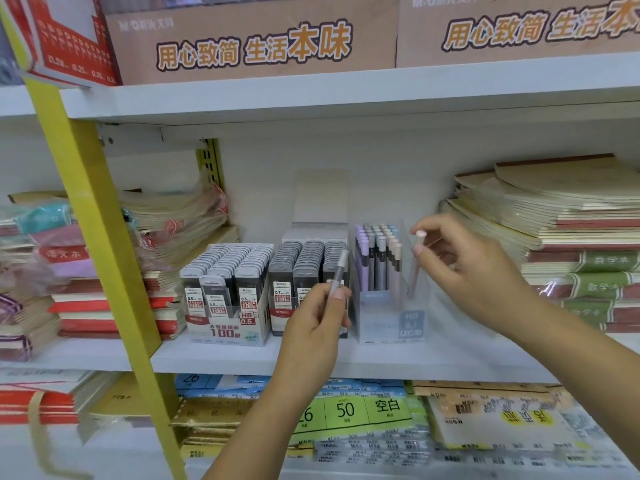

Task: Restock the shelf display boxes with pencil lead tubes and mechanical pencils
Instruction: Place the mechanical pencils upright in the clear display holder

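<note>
On the middle shelf (221,358) stand two display boxes of pencil lead tubes: a 0.5 box (225,289) on the left and a 0.7 box (304,271) beside it. To their right is a clear display box (384,317) with several pastel mechanical pencils standing upright. My left hand (315,320) grips a grey mechanical pencil (338,271) in front of the 0.7 box. My right hand (460,268) pinches a pink mechanical pencil (416,261), upright at the right side of the clear box.
Stacks of notebooks (561,230) fill the shelf to the right, and more wrapped ones (69,271) lie at the left. A yellow upright post (104,237) crosses the left side. Brown cartons (249,39) sit on the upper shelf. Paper packs (363,414) lie below.
</note>
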